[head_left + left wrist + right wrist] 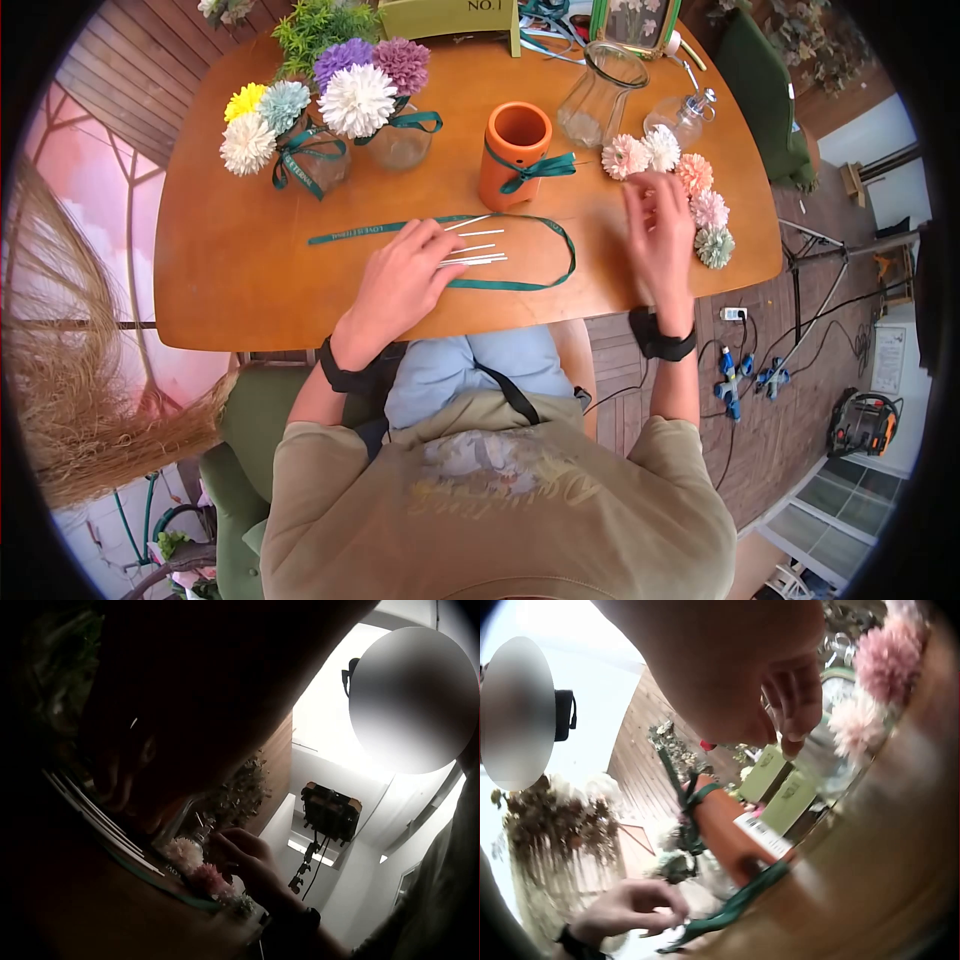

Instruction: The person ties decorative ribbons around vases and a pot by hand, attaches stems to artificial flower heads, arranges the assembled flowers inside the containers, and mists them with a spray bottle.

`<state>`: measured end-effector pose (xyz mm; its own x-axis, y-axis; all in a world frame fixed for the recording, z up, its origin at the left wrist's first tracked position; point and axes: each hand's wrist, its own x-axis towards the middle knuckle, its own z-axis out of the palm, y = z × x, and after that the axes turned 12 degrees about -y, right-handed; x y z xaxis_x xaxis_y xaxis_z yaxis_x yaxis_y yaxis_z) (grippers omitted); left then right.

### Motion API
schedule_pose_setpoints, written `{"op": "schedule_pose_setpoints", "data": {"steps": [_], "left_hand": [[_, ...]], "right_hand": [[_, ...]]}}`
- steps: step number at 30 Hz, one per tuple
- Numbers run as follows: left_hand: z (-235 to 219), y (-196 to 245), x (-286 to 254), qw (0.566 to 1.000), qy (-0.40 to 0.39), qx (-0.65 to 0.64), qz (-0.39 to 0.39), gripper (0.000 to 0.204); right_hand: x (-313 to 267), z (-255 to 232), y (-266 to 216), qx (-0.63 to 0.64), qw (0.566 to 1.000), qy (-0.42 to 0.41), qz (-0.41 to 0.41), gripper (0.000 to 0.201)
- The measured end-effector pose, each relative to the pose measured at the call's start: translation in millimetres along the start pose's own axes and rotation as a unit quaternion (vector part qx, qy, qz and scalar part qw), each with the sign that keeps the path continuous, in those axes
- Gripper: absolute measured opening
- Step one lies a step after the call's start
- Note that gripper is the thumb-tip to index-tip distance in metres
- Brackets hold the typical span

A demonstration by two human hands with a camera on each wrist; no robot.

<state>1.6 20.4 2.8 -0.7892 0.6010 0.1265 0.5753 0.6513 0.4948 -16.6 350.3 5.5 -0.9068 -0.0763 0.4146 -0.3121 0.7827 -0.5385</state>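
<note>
My left hand is bent low over several thin white sticks, with its fingers and thumb curled at their near ends. One white stick juts from its fingertips at a different angle to the rest. Around the sticks a green printed ribbon curves in a loop on the table. Over the right side my right hand hangs with loosely bent fingers and nothing visible in them. Beside it lie artificial flower heads: peach, pink, pale green and white.
An orange pot with a green bow stands mid-table. Behind the flower heads are a glass vase and a small glass bottle. Ribbon-tied jars with flowers stand at the left back, near a green box.
</note>
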Motion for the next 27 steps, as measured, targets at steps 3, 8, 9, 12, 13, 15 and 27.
{"op": "schedule_pose_setpoints", "data": {"steps": [3,8,9,12,13,15,27], "left_hand": [[6,6,-3,1.000,-0.013,0.020,-0.011,0.016],[16,0,0,0.997,-0.019,0.072,0.017,0.012],[17,0,1,0.994,-0.015,0.101,0.028,0.012],[16,2,2,0.989,-0.010,0.142,0.041,0.012],[16,1,1,0.989,-0.010,0.143,0.039,0.012],[15,1,0,0.986,-0.028,0.161,0.037,0.013],[20,-1,-1,0.965,0.014,0.257,0.046,0.012]], "right_hand": [[4,-21,23,-0.122,0.992,0.015,0.022,0.025],[10,-29,42,-0.193,0.977,-0.067,0.056,0.035],[9,-28,44,-0.196,0.976,-0.067,0.060,0.035],[7,-22,56,-0.176,0.977,-0.100,0.068,0.032],[6,-22,58,-0.176,0.977,-0.100,0.067,0.032],[4,-21,60,-0.135,0.984,-0.083,0.084,0.032],[-22,-10,51,-0.046,0.990,-0.036,0.128,0.029]]}}
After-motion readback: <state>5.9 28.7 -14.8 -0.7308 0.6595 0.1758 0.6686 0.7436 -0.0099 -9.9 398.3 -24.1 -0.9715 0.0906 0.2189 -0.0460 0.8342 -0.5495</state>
